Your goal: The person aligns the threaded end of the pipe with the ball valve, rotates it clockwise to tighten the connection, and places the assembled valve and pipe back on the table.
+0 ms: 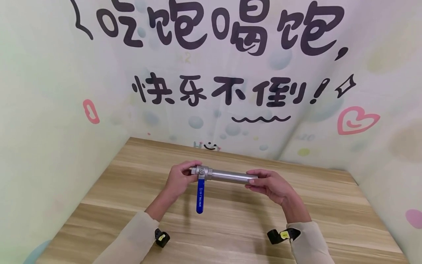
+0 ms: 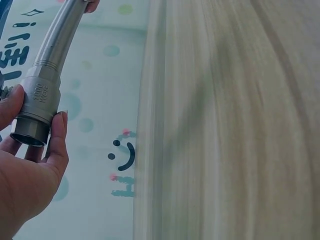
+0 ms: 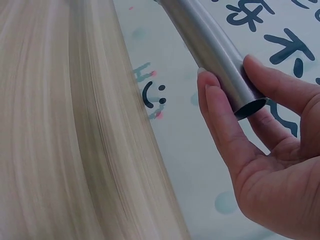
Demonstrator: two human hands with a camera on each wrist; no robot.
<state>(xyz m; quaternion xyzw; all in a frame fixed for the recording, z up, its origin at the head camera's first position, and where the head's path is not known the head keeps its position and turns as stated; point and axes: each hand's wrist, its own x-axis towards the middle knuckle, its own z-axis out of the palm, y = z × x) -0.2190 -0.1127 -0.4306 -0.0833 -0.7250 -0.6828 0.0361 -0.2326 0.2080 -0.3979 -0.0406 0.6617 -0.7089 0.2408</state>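
Observation:
A metal ball valve point(image 1: 202, 171) with a blue lever handle point(image 1: 200, 196) is joined to a straight steel pipe point(image 1: 230, 176), held level above the table. My left hand point(image 1: 179, 178) grips the valve's left end between thumb and fingers; the left wrist view shows the valve body point(image 2: 41, 97) and its open hex end. The pipe's free right end is pinched by my right hand point(image 1: 271, 184). In the right wrist view that hand point(image 3: 272, 150) has its thumb and fingers around the pipe point(image 3: 215, 55), whose end is hollow. The lever hangs down toward me.
Below the hands lies a wood-grain table point(image 1: 224, 227), which carries their shadows. A pale printed backdrop point(image 1: 197, 124) with dark lettering rises behind the table's far edge and along its sides. Black straps with small devices point(image 1: 162, 238) sit at both wrists.

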